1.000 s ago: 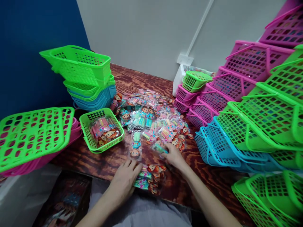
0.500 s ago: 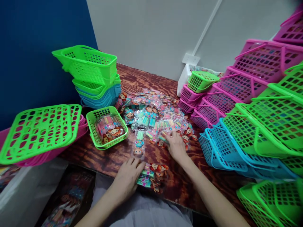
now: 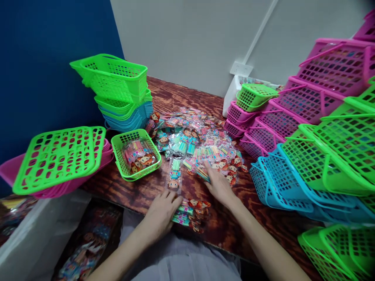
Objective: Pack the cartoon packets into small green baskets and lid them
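Draws back slightly from the loose pile [image 3: 190, 140] with the right hand [image 3: 218, 185], grasping a packet [image 3: 202, 174]; rests the left hand [image 3: 163, 214] against fanned packets [image 3: 193, 212], cannot tell whether gripping.

You face a pale grey far wall [image 3: 181, 43] with white trunking [image 3: 260, 33] slanting up from a socket plate [image 3: 241, 69]; a dark blue panel [image 3: 52, 43] stands left, a reddish-brown wood-grain tabletop [image 3: 181, 91] before you.
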